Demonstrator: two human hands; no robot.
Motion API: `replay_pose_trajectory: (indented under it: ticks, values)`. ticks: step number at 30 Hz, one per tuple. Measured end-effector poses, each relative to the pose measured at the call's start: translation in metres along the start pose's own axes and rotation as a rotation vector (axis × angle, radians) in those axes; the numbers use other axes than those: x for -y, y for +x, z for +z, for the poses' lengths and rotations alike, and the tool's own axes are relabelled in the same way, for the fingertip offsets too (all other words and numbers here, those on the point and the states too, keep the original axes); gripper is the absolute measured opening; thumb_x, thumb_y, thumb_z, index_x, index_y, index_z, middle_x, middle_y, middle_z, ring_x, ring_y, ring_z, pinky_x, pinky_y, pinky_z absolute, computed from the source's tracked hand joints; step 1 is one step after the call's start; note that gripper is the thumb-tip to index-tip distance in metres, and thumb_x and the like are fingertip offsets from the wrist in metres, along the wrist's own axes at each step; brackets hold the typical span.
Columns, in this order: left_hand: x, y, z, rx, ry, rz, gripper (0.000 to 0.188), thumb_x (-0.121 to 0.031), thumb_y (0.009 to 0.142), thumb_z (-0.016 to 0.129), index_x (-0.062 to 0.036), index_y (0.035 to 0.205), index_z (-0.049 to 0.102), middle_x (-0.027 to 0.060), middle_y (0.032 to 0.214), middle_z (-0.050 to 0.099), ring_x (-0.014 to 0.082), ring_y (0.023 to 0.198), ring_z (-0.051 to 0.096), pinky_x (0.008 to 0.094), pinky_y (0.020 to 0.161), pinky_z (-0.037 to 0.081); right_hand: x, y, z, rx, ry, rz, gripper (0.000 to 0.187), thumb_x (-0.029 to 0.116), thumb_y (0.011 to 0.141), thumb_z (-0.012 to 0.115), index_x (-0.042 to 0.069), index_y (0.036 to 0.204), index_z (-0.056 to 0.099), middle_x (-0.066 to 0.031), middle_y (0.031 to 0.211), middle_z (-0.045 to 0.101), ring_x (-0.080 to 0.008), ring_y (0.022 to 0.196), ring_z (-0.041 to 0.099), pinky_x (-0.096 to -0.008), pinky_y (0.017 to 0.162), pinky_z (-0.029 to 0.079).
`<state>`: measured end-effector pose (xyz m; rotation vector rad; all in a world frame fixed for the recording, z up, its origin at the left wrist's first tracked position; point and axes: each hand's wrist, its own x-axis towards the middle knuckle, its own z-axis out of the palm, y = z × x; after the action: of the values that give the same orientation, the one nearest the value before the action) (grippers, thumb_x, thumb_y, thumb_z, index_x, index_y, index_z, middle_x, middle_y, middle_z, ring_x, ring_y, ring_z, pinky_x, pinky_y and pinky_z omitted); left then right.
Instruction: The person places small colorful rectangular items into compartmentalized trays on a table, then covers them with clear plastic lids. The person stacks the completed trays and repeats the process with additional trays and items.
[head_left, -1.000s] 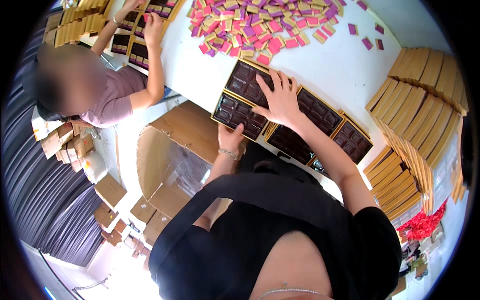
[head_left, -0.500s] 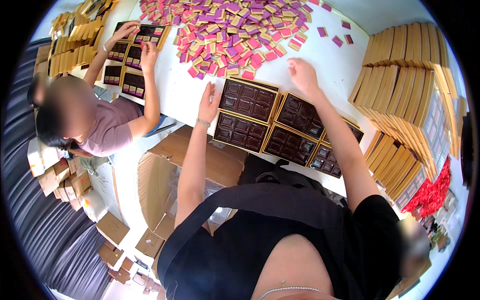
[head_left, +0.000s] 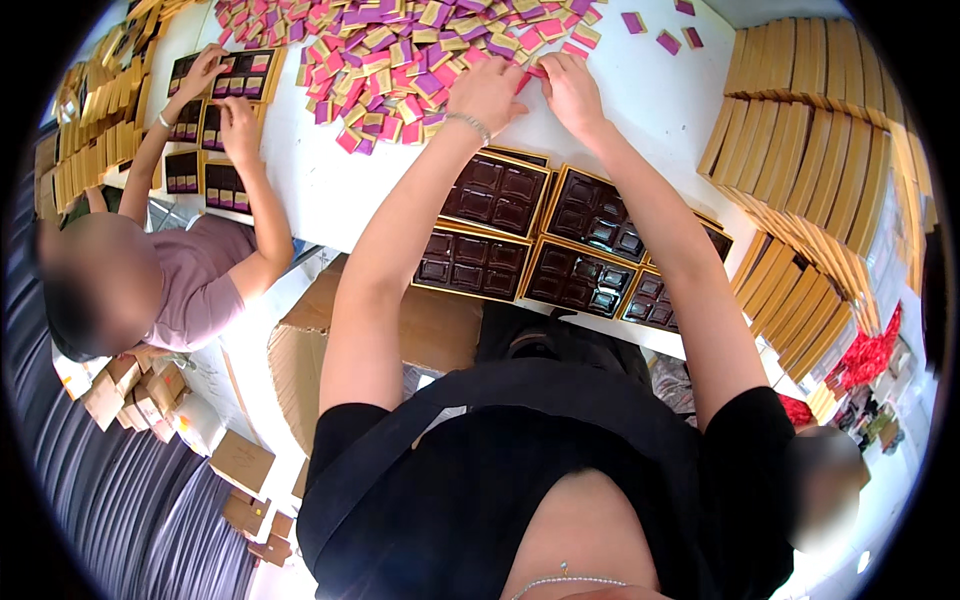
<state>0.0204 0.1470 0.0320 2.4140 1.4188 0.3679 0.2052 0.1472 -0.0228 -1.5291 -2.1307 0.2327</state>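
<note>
A large heap of small wrapped pieces [head_left: 385,70], pink, purple and gold, spreads over the white table. At its near right edge my left hand [head_left: 488,95] is closed, with a pink wrapped piece [head_left: 522,83] at its thumb and fingertips. Close beside it, my right hand [head_left: 570,95] pinches another pink piece [head_left: 538,72], partly hidden by the fingers. Below my hands lie several gold-edged boxes with dark brown compartment trays [head_left: 497,192]; their compartments look unfilled. My forearms cover parts of these boxes.
Tall stacks of gold-edged boxes [head_left: 800,150] line the right side. A few loose pieces [head_left: 668,42] lie apart at the far right. On the left, a co-worker's hands [head_left: 238,130] work over partly filled trays [head_left: 228,185]. An open cardboard carton [head_left: 380,320] stands below the table edge.
My left hand has moved right and away from me to the heap. My right hand has moved slightly left and farther away. Both have closed at pink pieces. The whole view has shifted slightly.
</note>
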Motion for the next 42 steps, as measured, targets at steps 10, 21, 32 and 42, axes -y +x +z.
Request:
replay_pose_trajectory:
  ticks: [10, 21, 32, 42]
  values:
    - [-0.044, 0.003, -0.001, 0.151, -0.331, 0.154, 0.021, -0.022, 0.094, 0.056, -0.0112, 0.104, 0.071, 0.0089, 0.095, 0.073, 0.0267, 0.081, 0.069, 0.0344, 0.072, 0.055, 0.023, -0.161, -0.155, -0.08, 0.108, 0.253, 0.033, 0.002, 0.077, 0.073, 0.005, 0.109, 0.065, -0.0102, 0.109, 0.067, -0.0302, 0.102, 0.062, -0.037, 0.087, 0.05]
    - [-0.128, -0.078, 0.027, -0.09, -0.202, 0.183, 0.02, -0.015, 0.075, 0.077, -0.012, 0.095, 0.074, 0.0071, 0.105, 0.064, 0.0252, 0.092, 0.059, 0.0357, 0.076, 0.05, 0.021, -0.213, -0.14, -0.062, 0.079, 0.077, 0.031, 0.002, 0.075, 0.067, 0.003, 0.106, 0.066, -0.0073, 0.116, 0.065, -0.0268, 0.107, 0.06, -0.0397, 0.09, 0.046]
    - [-0.135, -0.101, 0.022, 0.036, 0.046, 0.276, 0.056, -0.013, 0.078, 0.073, -0.012, 0.132, 0.056, 0.0031, 0.122, 0.062, 0.0227, 0.116, 0.056, 0.0484, 0.101, 0.037, 0.032, -0.217, -0.128, -0.01, 0.014, 0.024, 0.036, 0.003, 0.076, 0.061, 0.005, 0.111, 0.067, -0.0038, 0.127, 0.062, -0.0227, 0.118, 0.055, -0.0401, 0.098, 0.042]
    - [-0.14, -0.081, 0.017, -0.017, -0.788, -0.59, 0.016, -0.011, 0.079, 0.073, -0.0063, 0.094, 0.07, 0.0053, 0.081, 0.069, 0.0163, 0.071, 0.067, 0.0289, 0.068, 0.053, 0.036, -0.209, -0.129, 0.062, 0.018, 0.062, 0.041, 0.0, 0.074, 0.061, 0.004, 0.114, 0.066, -0.0047, 0.123, 0.059, -0.0258, 0.113, 0.054, -0.0406, 0.094, 0.042]
